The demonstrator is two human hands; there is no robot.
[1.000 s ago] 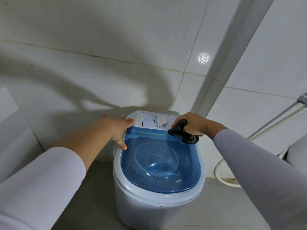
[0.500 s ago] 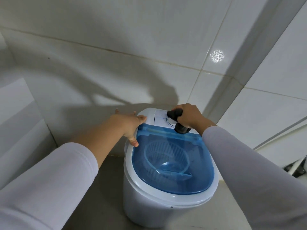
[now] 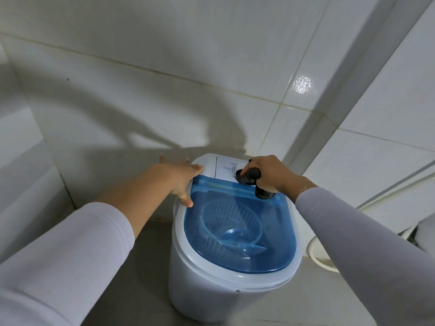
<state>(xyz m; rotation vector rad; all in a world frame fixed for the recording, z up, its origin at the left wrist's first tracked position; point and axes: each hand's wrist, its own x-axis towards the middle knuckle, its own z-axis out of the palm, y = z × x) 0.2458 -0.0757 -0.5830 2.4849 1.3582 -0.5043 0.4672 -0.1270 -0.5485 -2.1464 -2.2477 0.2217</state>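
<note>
Far left, the left arm reaches fwd and slightly down, white sleeve [image 3: 70,255] pushed back from the bare forearm, wrist about straight. The left hand [image 3: 181,177] lies palm-down on the back-left rim of the washer [image 3: 211,290]. Its fingers [image 3: 195,169] are straight and spread toward the wall [image 3: 141,102], gripping nothing, and the thumb points back along the edge of the blue lid [image 3: 235,243]. That flat press is prob. there to steady the light tub so it doesn't slide or tip while the other hand works. The washer stands upright on the floor [image 3: 146,267], close to the tiled corner. The lid is down, and 1 ribbed basket [image 3: 229,222] shows through it, w/ no laundry visible inside. Behind the lid sits the white control panel [image 3: 223,165]. Over its right part is the black fitting [image 3: 248,176], a stubby 2-ended piece; can't tell exactly what it is, or whether it touches the panel. The right hand [image 3: 270,172] wraps it from above, fingers curled tight round its middle, knuckles up, wrist bent a little, forearm coming in from the lower right. Holding it at the back-right corner suggests it's meant to seat or plug in there. Far right, a pale hose [image 3: 315,257] loops on the floor, apart from the tub.
</note>
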